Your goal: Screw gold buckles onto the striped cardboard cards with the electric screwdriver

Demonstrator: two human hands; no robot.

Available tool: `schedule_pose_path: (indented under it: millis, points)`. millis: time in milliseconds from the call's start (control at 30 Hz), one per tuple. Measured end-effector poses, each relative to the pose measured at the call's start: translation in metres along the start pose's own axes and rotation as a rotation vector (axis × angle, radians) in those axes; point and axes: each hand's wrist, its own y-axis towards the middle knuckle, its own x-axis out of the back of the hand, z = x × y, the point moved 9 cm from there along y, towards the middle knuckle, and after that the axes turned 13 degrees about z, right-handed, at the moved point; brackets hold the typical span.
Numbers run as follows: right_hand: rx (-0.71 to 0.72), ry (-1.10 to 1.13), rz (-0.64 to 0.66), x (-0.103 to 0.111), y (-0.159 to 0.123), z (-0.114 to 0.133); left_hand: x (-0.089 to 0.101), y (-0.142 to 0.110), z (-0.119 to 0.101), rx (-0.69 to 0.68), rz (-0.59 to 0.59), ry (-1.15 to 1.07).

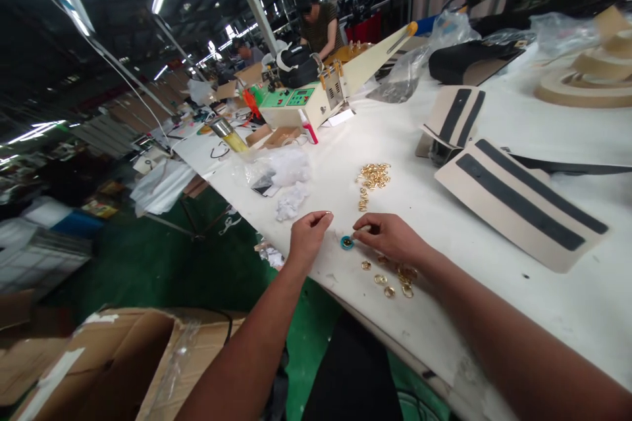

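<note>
Close to the table's near edge, my left hand (311,231) hovers with thumb and fingers pinched; whatever is between the tips is too small to name. Just right of it lies a small teal ring-shaped piece (347,243) with a dark and gold centre. Beside that piece is my right hand (388,235), its fingers curled together, and I cannot make out what they hold. Several gold rings (380,279) lie below my right hand, partly under the wrist. Beyond both hands sits a pile of small gold metal fittings (374,175).
Flat beige panels with black strips (523,204) lie to the right. A machine with a green control panel (296,102) stands farther back, with a red-and-white bottle (309,128) before it. Crumpled plastic (291,168) lies left; a cardboard box (113,355) is on the floor. A person (320,26) works behind.
</note>
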Motion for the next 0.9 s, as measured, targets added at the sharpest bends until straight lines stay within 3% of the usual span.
schedule_pose_path:
  millis: [200, 433, 767, 900]
  points:
    - [-0.036, 0.009, -0.024, 0.000, -0.002, -0.003, -0.012, -0.016, 0.009, 0.056, 0.043, -0.265]
    - [-0.054, 0.005, -0.047, 0.002, -0.001, -0.009, -0.017, -0.022, 0.023, 0.073, 0.035, -0.403]
    - [0.025, 0.570, -0.124, 0.009, -0.003, -0.009, -0.018, -0.029, 0.026, 0.061, 0.059, -0.517]
    - [0.068, 0.633, -0.155, 0.012, -0.004, -0.004, -0.020, -0.031, 0.023, 0.049, 0.073, -0.495]
